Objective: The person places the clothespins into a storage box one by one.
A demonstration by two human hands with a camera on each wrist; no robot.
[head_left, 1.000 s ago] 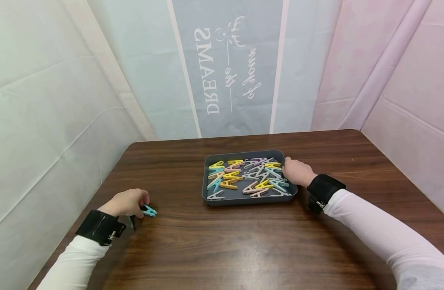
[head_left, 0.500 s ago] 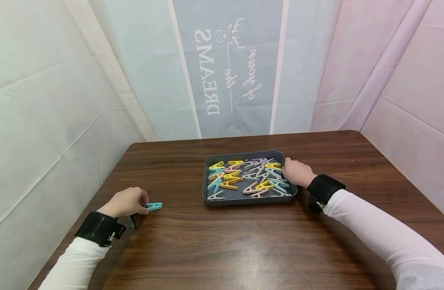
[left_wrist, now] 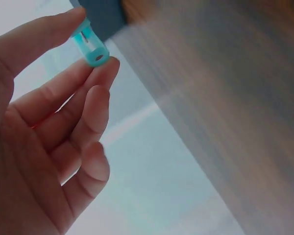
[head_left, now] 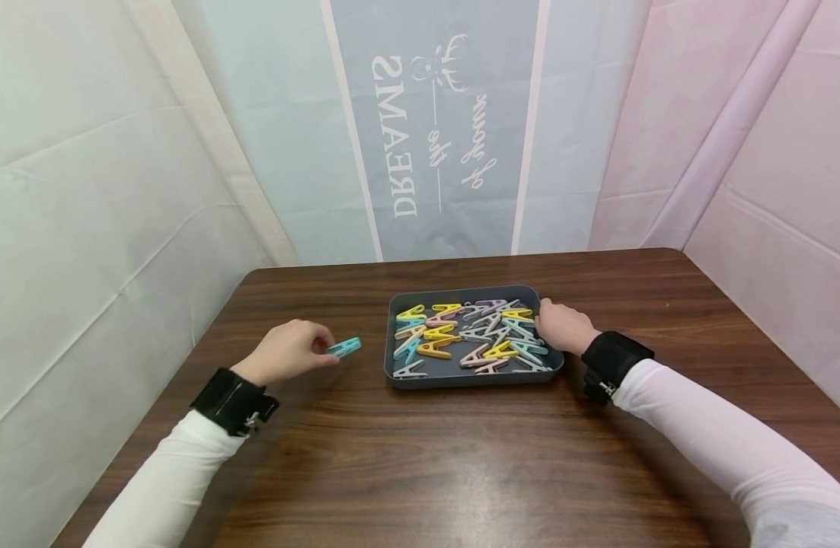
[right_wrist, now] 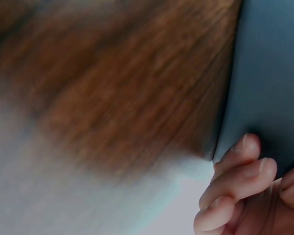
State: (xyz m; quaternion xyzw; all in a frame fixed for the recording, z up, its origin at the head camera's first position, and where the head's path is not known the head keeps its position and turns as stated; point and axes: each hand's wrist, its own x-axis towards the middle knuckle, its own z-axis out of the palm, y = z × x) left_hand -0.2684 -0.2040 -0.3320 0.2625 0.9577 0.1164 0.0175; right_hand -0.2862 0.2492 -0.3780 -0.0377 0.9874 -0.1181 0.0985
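Observation:
Between thumb and fingertips, my left hand [head_left: 292, 352] pinches a light-blue clothespin [head_left: 345, 348] above the table, just left of the tray. The left wrist view shows the end of this clothespin [left_wrist: 95, 54] under the thumb tip, while the other fingers are loosely bent. A dark grey tray [head_left: 471, 382] holds several clothespins in yellow, blue, grey, pink and purple. At its right side, my right hand [head_left: 563, 326] grips the rim. Seen from the right wrist, curled fingers [right_wrist: 245, 178] lie against the tray's outer wall [right_wrist: 269, 73]; the thumb is mostly out of frame.
The tray stands on a dark brown wooden table [head_left: 420, 457], toward its far side. Pale fabric sheets [head_left: 433, 152] surround the table at the back and both sides. Black straps [head_left: 231, 401] sit on both wrists.
My left hand has moved right and away from me toward the tray, carrying the light-blue clothespin off the left part of the table. The right hand and tray have stayed put.

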